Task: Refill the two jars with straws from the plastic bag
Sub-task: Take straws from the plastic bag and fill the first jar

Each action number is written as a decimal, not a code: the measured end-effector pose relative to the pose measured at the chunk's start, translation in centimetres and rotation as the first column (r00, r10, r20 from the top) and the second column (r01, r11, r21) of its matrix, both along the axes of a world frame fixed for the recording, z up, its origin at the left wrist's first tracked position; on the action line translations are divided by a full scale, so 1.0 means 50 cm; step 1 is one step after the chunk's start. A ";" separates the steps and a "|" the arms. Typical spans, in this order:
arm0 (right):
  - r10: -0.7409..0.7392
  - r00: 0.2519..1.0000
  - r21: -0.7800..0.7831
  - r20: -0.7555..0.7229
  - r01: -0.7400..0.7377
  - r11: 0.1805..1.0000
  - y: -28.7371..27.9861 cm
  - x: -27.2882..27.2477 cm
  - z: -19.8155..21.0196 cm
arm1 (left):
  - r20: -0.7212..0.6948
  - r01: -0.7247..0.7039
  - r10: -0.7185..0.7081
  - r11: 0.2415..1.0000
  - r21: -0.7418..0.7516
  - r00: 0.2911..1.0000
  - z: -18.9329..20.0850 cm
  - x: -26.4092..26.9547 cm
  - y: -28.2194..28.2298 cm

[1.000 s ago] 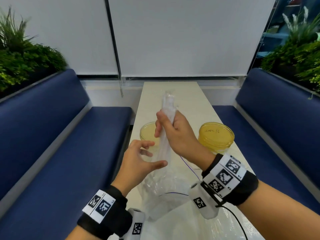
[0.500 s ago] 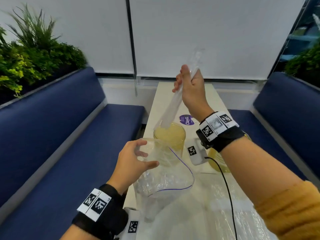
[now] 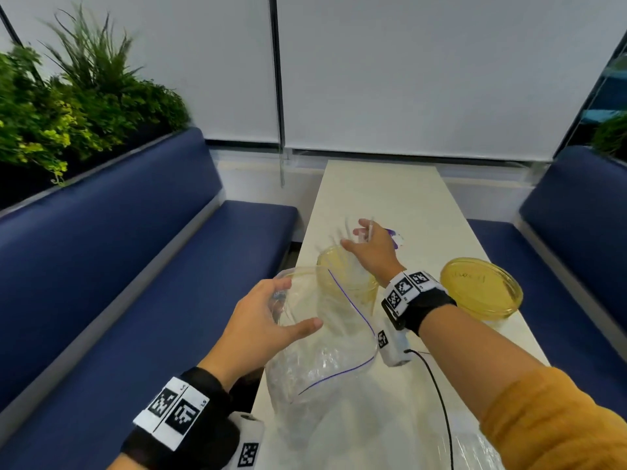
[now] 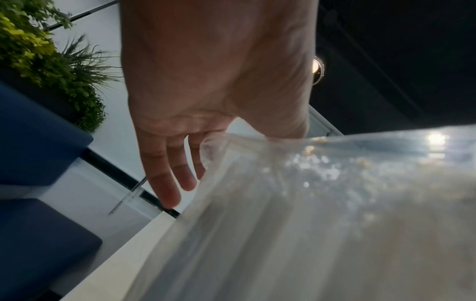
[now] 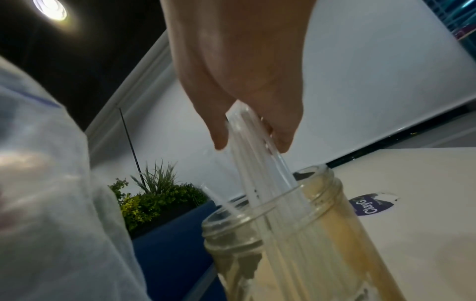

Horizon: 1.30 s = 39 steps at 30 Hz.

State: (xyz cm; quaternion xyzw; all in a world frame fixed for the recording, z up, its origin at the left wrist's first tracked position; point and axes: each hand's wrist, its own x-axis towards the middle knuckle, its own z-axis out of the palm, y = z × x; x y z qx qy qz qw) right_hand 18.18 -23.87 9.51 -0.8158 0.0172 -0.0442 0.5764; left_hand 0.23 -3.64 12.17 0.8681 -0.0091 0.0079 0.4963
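Two yellowish glass jars stand on the white table (image 3: 390, 191): the left jar (image 3: 346, 276) and the right jar (image 3: 481, 290). My right hand (image 3: 356, 235) grips a bundle of clear straws (image 5: 255, 163) above the left jar (image 5: 296, 234); their lower ends are inside it. One loose straw (image 5: 219, 201) leans against its rim. My left hand (image 3: 298, 305) pinches the rim of the clear plastic bag (image 3: 325, 354) and holds its mouth open just before the left jar. In the left wrist view its fingers (image 4: 165, 183) lie against the bag (image 4: 309, 203).
Blue benches (image 3: 135, 266) run along both sides of the narrow table. A purple sticker (image 3: 393, 237) lies on the table behind the left jar. Plants (image 3: 68, 106) stand behind the left bench. A black cable (image 3: 437, 395) trails from my right wrist over the bag.
My right hand drew the straw bundle up out of the bag, then lowered it into the left jar. My left hand kept hold of the bag's mouth.
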 end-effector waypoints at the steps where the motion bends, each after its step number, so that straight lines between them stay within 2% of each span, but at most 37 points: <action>1: 0.010 1.000 -0.010 -0.008 -0.010 1.000 -0.007 -0.003 0.004 | 0.002 0.000 0.000 1.000 -0.008 1.000 0.008 -0.001 -0.004; 3: -0.011 0.998 -0.136 0.054 0.018 0.991 -0.019 -0.013 0.019 | 0.001 -0.021 0.021 0.999 -0.044 1.000 0.020 0.002 -0.010; 6: -0.089 0.961 -0.322 0.260 0.174 0.931 -0.029 -0.041 0.067 | -0.017 -0.047 0.045 0.996 -0.082 0.999 0.022 0.019 -0.009; 8: -0.107 0.886 -0.292 0.452 0.260 0.920 -0.025 -0.078 0.113 | -0.065 -0.005 0.000 0.997 -0.078 0.998 0.021 0.028 -0.009; 9: -0.078 0.855 -0.258 0.513 0.240 0.936 -0.022 -0.097 0.135 | -0.086 0.021 -0.027 0.997 -0.076 0.996 0.021 0.031 -0.011; 10: 0.010 0.855 -0.256 0.519 0.144 0.956 -0.020 -0.116 0.156 | -0.097 0.042 -0.049 0.997 -0.069 0.994 0.021 0.033 -0.015; 11: 0.144 0.880 -0.302 0.454 0.000 0.953 -0.014 -0.141 0.174 | -0.100 0.055 -0.061 0.997 -0.057 0.993 0.023 0.034 -0.022; 12: 0.316 0.892 -0.381 0.323 -0.183 0.906 -0.005 -0.168 0.185 | -0.099 0.062 -0.067 0.997 -0.047 0.993 0.026 0.035 -0.030; 13: 0.490 0.861 -0.480 0.137 -0.375 0.793 0.004 -0.197 0.190 | -0.100 0.067 -0.070 0.997 -0.038 0.992 0.028 0.036 -0.038; 14: 0.607 0.792 -0.579 -0.063 -0.524 0.625 0.013 -0.226 0.189 | -0.103 0.073 -0.076 0.997 -0.038 0.992 0.030 0.036 -0.047; 15: 0.661 0.716 -0.639 -0.222 -0.619 0.456 0.022 -0.247 0.181 | -0.110 0.078 -0.082 0.996 -0.038 0.991 0.031 0.037 -0.053; 16: 0.671 0.669 -0.655 -0.319 -0.667 0.354 0.024 -0.261 0.165 | -0.117 0.092 -0.095 0.995 -0.031 0.988 0.031 0.034 -0.060; 17: 0.668 0.649 -0.629 -0.365 -0.700 0.338 0.022 -0.267 0.149 | -0.120 0.100 -0.102 0.995 -0.017 0.988 0.029 0.032 -0.062; 19: 0.656 0.653 -0.503 -0.378 -0.740 0.446 0.009 -0.268 0.125 | -0.118 0.100 -0.100 0.995 -0.010 0.988 0.026 0.026 -0.061; 20: 0.656 0.649 -0.456 -0.386 -0.752 0.476 -0.001 -0.266 0.116 | -0.115 0.094 -0.094 0.996 -0.006 0.989 0.026 0.024 -0.058; 21: 0.654 0.642 -0.450 -0.400 -0.759 0.470 -0.011 -0.265 0.110 | -0.111 0.091 -0.090 0.996 0.005 0.990 0.027 0.022 -0.056; 23: 0.626 0.652 -0.541 -0.427 -0.739 0.401 -0.032 -0.263 0.095 | -0.098 0.089 -0.086 0.996 0.024 0.991 0.032 0.020 -0.051; 25: 0.559 0.713 -0.680 -0.423 -0.657 0.325 -0.046 -0.254 0.080 | -0.080 0.086 -0.084 0.996 0.026 0.993 0.037 0.018 -0.050; 26: 0.514 0.765 -0.742 -0.388 -0.590 0.319 -0.046 -0.253 0.076 | -0.071 0.093 -0.090 0.995 0.035 0.993 0.038 0.016 -0.052; 28: 0.443 0.853 -0.790 -0.275 -0.463 0.402 -0.030 -0.258 0.073 | -0.058 0.115 -0.112 0.992 0.046 0.992 0.038 0.008 -0.060; 30: 0.408 0.888 -0.741 -0.214 -0.420 0.524 -0.006 -0.267 0.073 | -0.046 0.139 -0.137 0.989 0.050 0.989 0.037 0.001 -0.072; 31: 0.390 0.886 -0.732 -0.251 -0.437 0.522 0.002 -0.272 0.070 | -0.033 0.147 -0.145 0.987 0.071 0.989 0.036 -0.002 -0.078; 32: 0.362 0.866 -0.747 -0.345 -0.487 0.452 0.007 -0.276 0.068 | -0.011 0.144 -0.144 0.984 0.108 0.990 0.035 -0.005 -0.080; 34: 0.267 0.798 -0.775 -0.540 -0.596 0.211 0.001 -0.281 0.058 | 0.037 0.133 -0.142 0.974 0.181 0.989 0.034 -0.007 -0.079; 35: 0.232 0.768 -0.764 -0.597 -0.633 0.126 -0.005 -0.281 0.051 | 0.055 0.126 -0.140 0.972 0.200 0.989 0.033 -0.008 -0.077; 36: 0.213 0.747 -0.749 -0.630 -0.657 0.088 -0.010 -0.280 0.043 | 0.067 0.121 -0.138 0.970 0.211 0.988 0.032 -0.009 -0.075; 37: 0.214 0.743 -0.745 -0.635 -0.662 0.086 -0.015 -0.280 0.037 | 0.074 0.119 -0.137 0.969 0.215 0.988 0.031 -0.009 -0.073; 39: 0.224 0.760 -0.755 -0.610 -0.643 0.128 -0.020 -0.283 0.037 | 0.082 0.115 -0.134 0.972 0.205 0.988 0.026 -0.009 -0.072</action>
